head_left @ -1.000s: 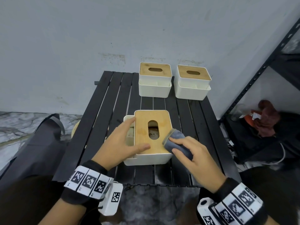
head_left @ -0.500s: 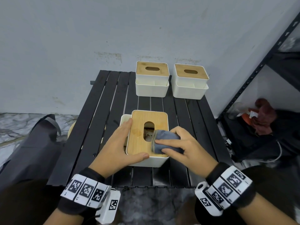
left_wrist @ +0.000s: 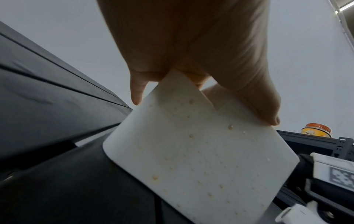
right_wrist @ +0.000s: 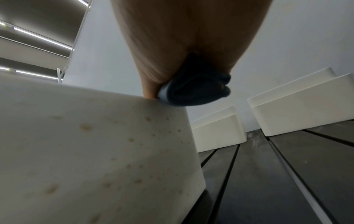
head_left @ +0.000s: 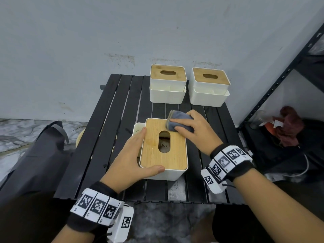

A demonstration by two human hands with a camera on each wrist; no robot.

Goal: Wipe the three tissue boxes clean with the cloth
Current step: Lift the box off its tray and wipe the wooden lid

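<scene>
The near tissue box (head_left: pixel 163 155) has a bamboo lid with an oval slot and a wet brownish stain (head_left: pixel 151 141) left of the slot. Its white sides are speckled with brown spots (left_wrist: pixel 191 151) (right_wrist: pixel 95 151). My left hand (head_left: pixel 133 155) grips its near-left corner, thumb along the near edge and fingers along the left side. My right hand (head_left: pixel 192 132) holds a folded grey-blue cloth (head_left: pixel 176 119) (right_wrist: pixel 195 91) pressed on the lid's far right corner. Two more bamboo-lidded white boxes (head_left: pixel 167 83) (head_left: pixel 210 86) stand side by side at the back.
All three boxes stand on a black slatted table (head_left: pixel 112 137) against a grey wall. A black metal shelf (head_left: pixel 280 85) stands at the right, with a red rag (head_left: pixel 289 127) low on it. A dark bag (head_left: pixel 35 155) lies on the floor at the left.
My right hand has carried the cloth from the lid's near right edge, past the slot, up to the far right corner. The left hand has kept its hold on the box.
</scene>
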